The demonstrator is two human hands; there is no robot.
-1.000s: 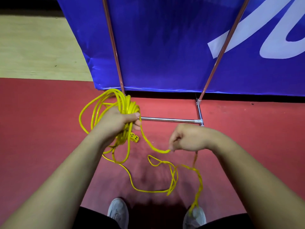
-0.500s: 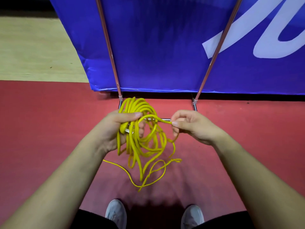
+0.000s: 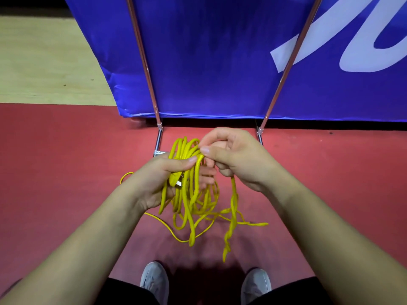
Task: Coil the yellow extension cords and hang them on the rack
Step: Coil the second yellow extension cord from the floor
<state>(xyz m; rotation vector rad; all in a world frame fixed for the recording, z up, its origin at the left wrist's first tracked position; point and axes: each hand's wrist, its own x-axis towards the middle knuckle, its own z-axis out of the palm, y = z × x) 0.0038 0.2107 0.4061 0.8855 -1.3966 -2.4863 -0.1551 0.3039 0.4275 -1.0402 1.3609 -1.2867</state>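
Left hand (image 3: 163,183) is gripping the coiled yellow cord (image 3: 195,183), loops hanging toward 6 o'clock. Right hand (image 3: 235,159) is pinching that cord at the bundle's 1 o'clock, loose tail (image 3: 234,194) dangling below.

The cord (image 3: 189,194) is bright yellow all the way along, with no stripes or spots. A small silver bit (image 3: 178,183) shines in the middle of it. The banner (image 3: 209,51) behind is deep blue, and it has big white curly shapes (image 3: 334,20) on its right side. The metal poles (image 3: 144,62) are silver with a pink shine. The floor (image 3: 55,161) is red near the feet, and farther back it has a pale tan strip (image 3: 44,62). The shoes (image 3: 154,280) are light grey. The clothing (image 3: 123,291) on the legs is black.
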